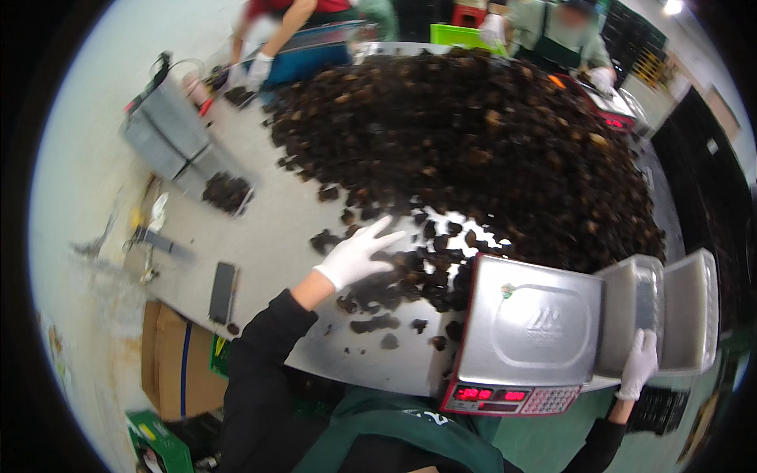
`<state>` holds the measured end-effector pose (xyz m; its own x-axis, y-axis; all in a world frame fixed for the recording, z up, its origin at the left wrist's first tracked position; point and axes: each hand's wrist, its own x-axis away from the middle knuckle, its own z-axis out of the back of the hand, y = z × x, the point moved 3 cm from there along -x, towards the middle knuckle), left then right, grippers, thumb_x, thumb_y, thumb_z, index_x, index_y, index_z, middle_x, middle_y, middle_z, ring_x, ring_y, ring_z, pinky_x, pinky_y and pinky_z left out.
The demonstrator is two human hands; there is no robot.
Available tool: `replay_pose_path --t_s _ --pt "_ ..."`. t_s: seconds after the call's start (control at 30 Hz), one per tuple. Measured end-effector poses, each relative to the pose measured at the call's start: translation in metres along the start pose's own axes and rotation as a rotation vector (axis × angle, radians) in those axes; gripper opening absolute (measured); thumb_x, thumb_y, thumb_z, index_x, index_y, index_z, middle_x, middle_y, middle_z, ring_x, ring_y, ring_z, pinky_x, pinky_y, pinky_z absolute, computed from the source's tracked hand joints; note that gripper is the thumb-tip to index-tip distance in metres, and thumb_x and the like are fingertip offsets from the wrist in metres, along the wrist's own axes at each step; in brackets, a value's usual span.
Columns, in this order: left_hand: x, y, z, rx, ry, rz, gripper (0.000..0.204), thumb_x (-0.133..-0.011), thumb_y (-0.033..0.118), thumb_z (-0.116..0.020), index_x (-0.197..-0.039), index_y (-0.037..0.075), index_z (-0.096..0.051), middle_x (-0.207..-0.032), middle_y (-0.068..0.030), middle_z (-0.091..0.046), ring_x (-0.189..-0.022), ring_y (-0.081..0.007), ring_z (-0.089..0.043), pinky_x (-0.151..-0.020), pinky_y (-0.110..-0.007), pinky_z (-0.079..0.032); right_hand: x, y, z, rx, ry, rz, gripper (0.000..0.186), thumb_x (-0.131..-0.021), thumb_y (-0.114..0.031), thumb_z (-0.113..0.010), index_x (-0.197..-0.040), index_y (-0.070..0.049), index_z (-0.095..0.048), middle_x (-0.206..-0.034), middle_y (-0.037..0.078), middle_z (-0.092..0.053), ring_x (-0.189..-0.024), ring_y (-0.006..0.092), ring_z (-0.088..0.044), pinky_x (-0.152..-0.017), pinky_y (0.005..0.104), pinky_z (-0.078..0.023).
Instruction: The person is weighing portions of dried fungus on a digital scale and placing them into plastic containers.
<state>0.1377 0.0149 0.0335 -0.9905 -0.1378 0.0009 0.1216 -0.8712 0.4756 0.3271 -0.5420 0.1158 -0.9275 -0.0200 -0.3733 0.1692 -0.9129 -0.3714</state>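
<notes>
My left hand, in a white glove, reaches over the near edge of a big heap of dark brown, mushroom-like pieces. Its fingers are spread and hold nothing; loose pieces lie on the metal table around it. My right hand, gloved too, has its fingers over the near rim of a grey plastic tray and grips it; the thumb is hidden. Another grey tray stands just right of it. Left of the trays is a red scale with a bare metal plate and a lit red display.
Stacked grey trays and a filled tray stand at far left. A dark flat device lies by the table's left edge. Two people work across the heap, one beside a blue crate, one near another scale. Cardboard leans below left.
</notes>
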Motion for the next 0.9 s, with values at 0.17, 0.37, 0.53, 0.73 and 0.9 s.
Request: replay_pose_path --t_s 0.17,0.37,0.53,0.73,0.9 --pt "0.026 -0.070 0.046 -0.234 0.246 0.188 0.037 -0.087 0.032 -0.063 -0.118 0.012 -0.062 -0.123 -0.0126 -0.059 -0.112 -0.0304 -0.056 -0.093 -0.040 -0.048 -0.002 0.028 -0.003 0.026 -0.045 0.012 0.024 -0.100 -0.024 -0.051 -0.098 -0.001 -0.057 -0.080 0.012 -0.057 -0.072 0.0207 -0.052 -0.071 0.0336 -0.046" --pt "0.092 -0.258 0.086 -0.628 0.512 0.634 0.016 -0.083 0.020 -0.062 -0.089 0.006 -0.061 -0.094 -0.0158 -0.060 -0.084 -0.0355 -0.062 -0.073 -0.046 -0.052 -0.005 0.037 -0.006 0.042 -0.063 -0.004 0.026 -0.101 -0.024 -0.049 -0.101 0.001 -0.057 -0.085 0.011 -0.059 -0.078 0.0207 -0.053 -0.075 0.0332 -0.045" --pt "0.119 -0.334 0.088 -0.672 0.544 0.679 0.009 -0.085 0.014 -0.057 -0.091 0.008 -0.059 -0.093 -0.0158 -0.059 -0.086 -0.0355 -0.062 -0.073 -0.047 -0.052 -0.006 0.031 -0.007 -0.026 -0.053 0.025 0.024 -0.100 -0.021 -0.050 -0.098 0.002 -0.057 -0.082 0.011 -0.056 -0.076 0.0184 -0.051 -0.074 0.0311 -0.044" --pt "0.099 -0.420 0.096 -0.710 0.496 0.698 0.015 -0.088 0.011 -0.052 -0.099 0.005 -0.062 -0.096 -0.0181 -0.060 -0.091 -0.0376 -0.060 -0.077 -0.045 -0.050 -0.002 0.014 0.002 0.031 -0.008 0.042 0.020 -0.099 -0.017 -0.050 -0.097 0.001 -0.056 -0.080 0.012 -0.057 -0.073 0.0206 -0.053 -0.071 0.0320 -0.045" --pt "0.045 -0.432 0.127 -0.488 0.809 0.730 0.032 -0.087 0.011 -0.059 -0.118 0.004 -0.061 -0.117 -0.0182 -0.060 -0.105 -0.0352 -0.058 -0.093 -0.041 -0.045 0.005 0.019 0.001 0.059 -0.009 0.039 0.019 -0.099 -0.016 -0.050 -0.092 0.001 -0.054 -0.078 0.011 -0.055 -0.071 0.0188 -0.050 -0.070 0.0313 -0.044"
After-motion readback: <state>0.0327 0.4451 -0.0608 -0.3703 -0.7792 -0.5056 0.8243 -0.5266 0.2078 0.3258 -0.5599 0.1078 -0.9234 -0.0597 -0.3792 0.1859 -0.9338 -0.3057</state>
